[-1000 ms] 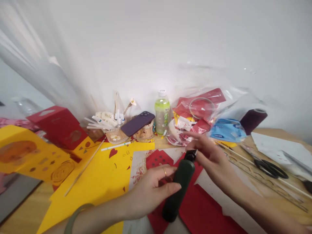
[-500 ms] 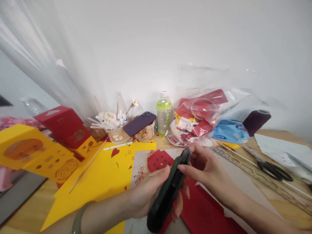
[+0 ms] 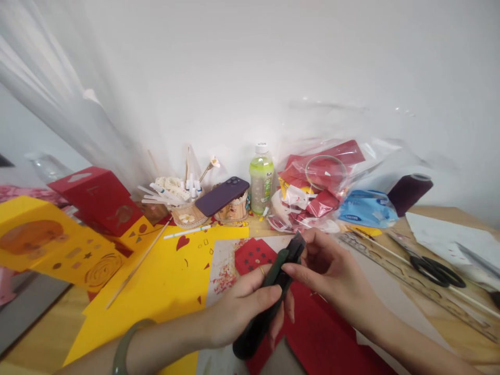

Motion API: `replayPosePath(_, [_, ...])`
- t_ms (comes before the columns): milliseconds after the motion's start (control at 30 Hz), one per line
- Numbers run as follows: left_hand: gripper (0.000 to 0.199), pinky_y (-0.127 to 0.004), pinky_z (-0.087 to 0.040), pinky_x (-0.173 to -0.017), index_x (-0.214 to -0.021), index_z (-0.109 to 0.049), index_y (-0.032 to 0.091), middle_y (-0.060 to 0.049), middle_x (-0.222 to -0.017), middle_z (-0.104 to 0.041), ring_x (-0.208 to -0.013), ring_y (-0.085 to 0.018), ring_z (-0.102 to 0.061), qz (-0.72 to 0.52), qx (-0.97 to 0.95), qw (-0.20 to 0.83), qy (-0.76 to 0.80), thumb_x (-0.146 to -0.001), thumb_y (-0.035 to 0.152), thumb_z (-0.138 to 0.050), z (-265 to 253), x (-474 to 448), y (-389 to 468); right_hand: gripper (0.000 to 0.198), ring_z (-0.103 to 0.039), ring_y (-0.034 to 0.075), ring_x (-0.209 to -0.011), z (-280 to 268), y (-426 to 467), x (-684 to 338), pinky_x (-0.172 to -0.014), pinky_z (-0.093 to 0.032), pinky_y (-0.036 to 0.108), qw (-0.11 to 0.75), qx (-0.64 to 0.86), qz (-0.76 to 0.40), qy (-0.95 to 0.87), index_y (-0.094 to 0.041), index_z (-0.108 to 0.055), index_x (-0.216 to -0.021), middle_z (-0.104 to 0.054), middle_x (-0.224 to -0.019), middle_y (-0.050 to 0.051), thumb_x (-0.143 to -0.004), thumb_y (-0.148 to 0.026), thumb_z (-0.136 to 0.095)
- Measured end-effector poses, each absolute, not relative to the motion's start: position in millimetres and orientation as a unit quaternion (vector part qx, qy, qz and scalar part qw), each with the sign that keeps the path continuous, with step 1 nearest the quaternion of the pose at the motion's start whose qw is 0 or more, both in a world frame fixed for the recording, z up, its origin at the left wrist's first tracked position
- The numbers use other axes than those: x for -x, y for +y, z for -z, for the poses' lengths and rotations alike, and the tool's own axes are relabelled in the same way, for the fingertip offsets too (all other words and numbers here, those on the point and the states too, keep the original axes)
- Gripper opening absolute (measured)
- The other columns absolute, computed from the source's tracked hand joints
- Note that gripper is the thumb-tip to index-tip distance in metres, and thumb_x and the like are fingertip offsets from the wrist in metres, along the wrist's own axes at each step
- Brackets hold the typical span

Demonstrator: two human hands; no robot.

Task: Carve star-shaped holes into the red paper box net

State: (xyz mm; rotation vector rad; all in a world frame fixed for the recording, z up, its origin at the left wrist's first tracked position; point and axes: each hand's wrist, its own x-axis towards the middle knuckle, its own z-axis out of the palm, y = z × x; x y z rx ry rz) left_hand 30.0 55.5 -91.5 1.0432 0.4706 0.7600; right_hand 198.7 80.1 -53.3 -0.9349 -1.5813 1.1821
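Observation:
My left hand [image 3: 242, 307] is wrapped round a dark green and black stapler [image 3: 269, 297], held at a slant over the table. Its metal end points up and away from me. The thumb and fingers of my right hand [image 3: 332, 271] are closed on the stapler near that metal end. Behind my hands lies a red paper piece with flower-shaped marks [image 3: 253, 255]. Beneath them is a larger red sheet [image 3: 324, 333], partly covered by my right forearm. Small coloured scraps [image 3: 224, 276] are scattered on the pale sheet beside the red piece.
Yellow paper [image 3: 167, 286] covers the left side, with a thin stick [image 3: 136, 265] across it. Red [image 3: 97, 198] and yellow [image 3: 35, 234] paper boxes stand further left. A phone [image 3: 222, 195], bottle [image 3: 261, 179] and plastic bag [image 3: 316, 182] line the back. Scissors [image 3: 437, 271] and a ruler [image 3: 414, 281] lie right.
My left thumb has slid down the stapler and now presses across its body. The whole view has shifted slightly. My right hand keeps its pinch near the metal end.

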Motion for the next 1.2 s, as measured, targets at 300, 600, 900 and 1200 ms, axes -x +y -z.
replayPosePath(300, [0.042, -0.012, -0.034, -0.034, -0.089, -0.04, 0.018, 0.005, -0.066, -0.048, -0.039, -0.002, -0.04, -0.326, -0.517, 0.732, 0.3, -0.085, 0.059, -0.05, 89, -28, 47, 0.024, -0.042, 0.009, -0.051, 52, 76, -197, -0.047, -0.037, 0.021, 0.464, 0.378, -0.448, -0.664, -0.022, -0.05, -0.074, -0.045, -0.059, -0.007, -0.073, -0.035, -0.07])
replayPosePath(600, [0.052, -0.013, -0.029, -0.034, -0.093, -0.04, 0.017, 0.007, -0.062, -0.045, -0.039, -0.002, -0.037, -0.306, -0.557, 0.682, 0.362, -0.081, 0.068, -0.044, 79, -30, 44, 0.028, -0.048, 0.01, -0.054, 55, 74, -199, -0.048, -0.042, 0.022, 0.46, 0.379, -0.43, -0.678, -0.022, -0.053, -0.077, -0.05, -0.061, -0.005, -0.074, -0.046, -0.068])
replayPosePath(900, [0.051, -0.013, -0.032, -0.035, -0.087, -0.039, 0.018, 0.006, -0.063, -0.046, -0.041, -0.003, -0.039, -0.297, -0.557, 0.682, 0.37, -0.082, 0.068, -0.043, 81, -28, 44, 0.024, -0.051, 0.011, -0.056, 57, 76, -199, -0.051, -0.045, 0.022, 0.462, 0.37, -0.426, -0.684, -0.022, -0.055, -0.081, -0.053, -0.064, -0.004, -0.076, -0.042, -0.067])
replayPosePath(1200, [0.047, -0.012, -0.032, -0.035, -0.085, -0.038, 0.018, 0.007, -0.059, -0.045, -0.038, -0.002, -0.039, -0.319, -0.508, 0.736, 0.313, -0.083, 0.064, -0.048, 78, -32, 43, 0.022, -0.052, 0.011, -0.058, 59, 75, -202, -0.052, -0.045, 0.022, 0.455, 0.365, -0.443, -0.68, -0.023, -0.055, -0.082, -0.055, -0.067, -0.004, -0.076, -0.04, -0.068])
